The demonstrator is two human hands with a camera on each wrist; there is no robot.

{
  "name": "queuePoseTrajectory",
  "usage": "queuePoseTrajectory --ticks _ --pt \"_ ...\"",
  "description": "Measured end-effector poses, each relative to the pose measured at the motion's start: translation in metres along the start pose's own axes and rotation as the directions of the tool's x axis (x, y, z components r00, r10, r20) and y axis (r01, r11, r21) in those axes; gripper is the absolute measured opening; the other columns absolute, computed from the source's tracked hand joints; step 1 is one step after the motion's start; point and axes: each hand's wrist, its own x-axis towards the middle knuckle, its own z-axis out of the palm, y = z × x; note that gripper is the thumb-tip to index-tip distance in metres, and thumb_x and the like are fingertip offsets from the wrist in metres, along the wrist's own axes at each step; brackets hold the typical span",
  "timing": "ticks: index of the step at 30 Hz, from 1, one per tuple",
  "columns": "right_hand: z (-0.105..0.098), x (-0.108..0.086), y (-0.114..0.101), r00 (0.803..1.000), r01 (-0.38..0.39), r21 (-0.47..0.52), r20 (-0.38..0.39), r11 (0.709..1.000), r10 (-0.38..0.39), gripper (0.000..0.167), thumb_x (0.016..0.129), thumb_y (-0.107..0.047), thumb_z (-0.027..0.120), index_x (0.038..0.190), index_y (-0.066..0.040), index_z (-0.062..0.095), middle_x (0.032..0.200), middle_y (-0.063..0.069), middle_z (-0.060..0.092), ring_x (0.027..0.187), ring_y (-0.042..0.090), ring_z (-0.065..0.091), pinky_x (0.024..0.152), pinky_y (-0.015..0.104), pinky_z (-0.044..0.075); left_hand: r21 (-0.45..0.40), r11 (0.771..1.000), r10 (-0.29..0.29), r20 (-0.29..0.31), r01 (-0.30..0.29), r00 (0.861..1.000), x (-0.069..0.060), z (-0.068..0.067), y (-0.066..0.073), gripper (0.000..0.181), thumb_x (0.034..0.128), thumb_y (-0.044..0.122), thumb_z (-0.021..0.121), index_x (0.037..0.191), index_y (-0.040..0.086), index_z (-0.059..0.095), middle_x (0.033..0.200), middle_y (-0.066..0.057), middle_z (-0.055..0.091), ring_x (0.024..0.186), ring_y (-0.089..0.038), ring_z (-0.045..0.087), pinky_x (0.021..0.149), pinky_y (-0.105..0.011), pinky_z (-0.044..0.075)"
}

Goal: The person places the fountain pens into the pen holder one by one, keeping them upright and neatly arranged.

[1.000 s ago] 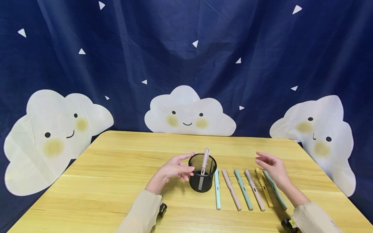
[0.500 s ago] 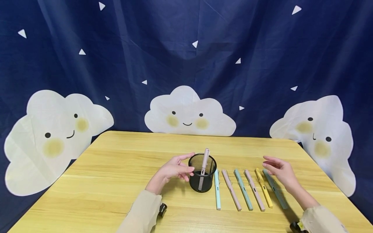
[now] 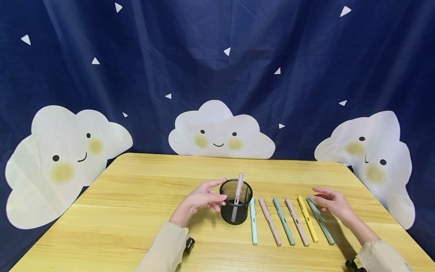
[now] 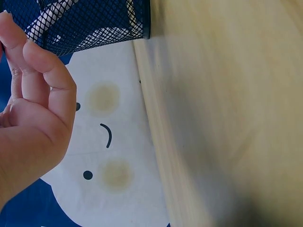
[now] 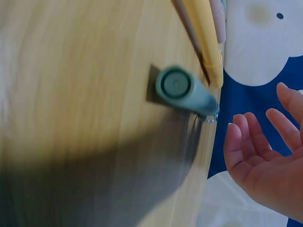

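Observation:
A black mesh pen holder (image 3: 235,213) stands upright on the table with one pinkish pen (image 3: 239,185) leaning inside it. My left hand (image 3: 205,195) holds the holder at its left side, thumb in front and index finger along the rim; the left wrist view shows the hand (image 4: 42,90) against the mesh (image 4: 104,23). Over the cap end of the rightmost dark green pen (image 3: 321,222) hovers my right hand (image 3: 334,204). In the right wrist view its fingers (image 5: 246,137) are loosely bent and apart from that green pen (image 5: 187,92), holding nothing.
Left of the dark green pen, in a row, lie a yellow pen (image 3: 308,220), a mauve pen (image 3: 297,223), a teal pen (image 3: 284,222), a pink pen (image 3: 270,222) and a light blue pen (image 3: 253,223). Behind the wooden table (image 3: 136,181) hangs a blue curtain (image 3: 190,56).
My right hand has moved right and toward me, from behind the yellow pen to the top of the dark green pen. The left hand and the pen holder have stayed put.

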Motion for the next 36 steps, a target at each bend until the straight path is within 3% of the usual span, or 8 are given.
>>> queuePoseTrajectory --ticks 3,6,10,18,23,27,32,36 --pt "-0.004 0.001 0.003 0.998 -0.036 0.01 0.047 0.999 0.035 0.027 0.086 -0.01 0.059 0.113 -0.008 0.057 0.085 -0.003 0.065 0.068 0.006 0.058 0.052 0.026 0.048 0.001 1.0 0.0 0.0 0.0 1.0 0.0 0.0 0.0 0.066 0.0841 0.001 0.058 0.141 0.009 0.025 0.069 -0.006 0.065 0.048 -0.011 0.058 0.046 -0.02 0.044" --pt "-0.008 0.002 0.005 0.991 -0.09 0.0 0.095 0.996 0.09 0.043 0.086 -0.012 0.059 0.122 0.008 0.047 0.084 0.002 0.065 0.066 0.01 0.057 0.052 0.027 0.048 0.0 1.0 0.003 -0.002 -0.003 1.0 0.0 0.0 0.0 0.067 0.0836 0.002 0.059 0.141 0.009 0.026 0.069 -0.006 0.065 0.048 -0.012 0.058 0.046 -0.02 0.044" --pt "-0.013 0.003 0.009 0.977 -0.132 -0.031 0.165 0.991 0.136 0.059 0.086 -0.014 0.059 0.128 0.017 0.03 0.084 0.007 0.063 0.067 0.014 0.058 0.054 0.03 0.05 -0.001 1.0 0.001 -0.002 -0.001 1.0 0.0 0.0 -0.001 0.067 0.0834 0.003 0.06 0.141 0.009 0.026 0.07 -0.006 0.065 0.048 -0.012 0.058 0.045 -0.02 0.044" --pt "-0.02 0.006 0.016 0.94 -0.142 0.013 0.316 0.99 0.131 0.06 0.087 -0.012 0.058 0.13 0.015 0.026 0.082 0.007 0.06 0.063 0.012 0.053 0.049 0.026 0.044 0.002 1.0 0.004 0.001 -0.004 1.0 0.0 0.0 0.0 0.067 0.0834 0.004 0.06 0.141 0.008 0.025 0.069 -0.006 0.065 0.049 -0.012 0.059 0.046 -0.02 0.044" --pt "-0.02 0.009 0.017 0.922 -0.132 0.005 0.368 0.991 0.121 0.062 0.087 -0.01 0.058 0.13 0.017 0.022 0.077 0.006 0.057 0.061 0.011 0.052 0.048 0.026 0.044 -0.001 1.0 0.001 0.001 -0.001 1.0 0.0 0.0 0.0 0.069 0.0825 0.005 0.061 0.141 0.008 0.025 0.07 -0.007 0.065 0.049 -0.013 0.059 0.046 -0.02 0.045" --pt "-0.02 0.01 0.017 0.904 -0.124 -0.006 0.412 0.992 0.115 0.067 0.085 -0.008 0.059 0.13 0.019 0.016 0.071 0.009 0.054 0.054 0.011 0.049 0.042 0.023 0.038 -0.002 1.0 0.007 0.007 -0.007 1.0 0.0 -0.001 0.0 0.068 0.0833 0.004 0.06 0.141 0.008 0.025 0.07 -0.008 0.065 0.049 -0.013 0.059 0.046 -0.02 0.045" --pt "-0.019 0.01 0.015 0.876 -0.165 -0.028 0.454 0.986 0.16 0.076 0.083 -0.009 0.062 0.132 0.017 0.011 0.07 0.008 0.051 0.052 0.013 0.045 0.043 0.025 0.038 -0.006 1.0 0.009 0.012 -0.009 1.0 0.0 -0.001 0.0 0.067 0.0839 0.002 0.058 0.141 0.006 0.023 0.07 -0.007 0.065 0.048 -0.012 0.058 0.046 -0.02 0.044" --pt "-0.018 0.01 0.014 0.864 -0.196 -0.069 0.459 0.978 0.205 0.08 0.082 -0.011 0.064 0.133 0.015 0.009 0.072 0.008 0.049 0.055 0.017 0.048 0.046 0.031 0.045 -0.01 1.0 0.012 0.017 -0.012 1.0 -0.001 0.0 0.0 0.067 0.0845 0.001 0.057 0.141 0.006 0.022 0.07 -0.006 0.065 0.048 -0.012 0.058 0.046 -0.02 0.044"
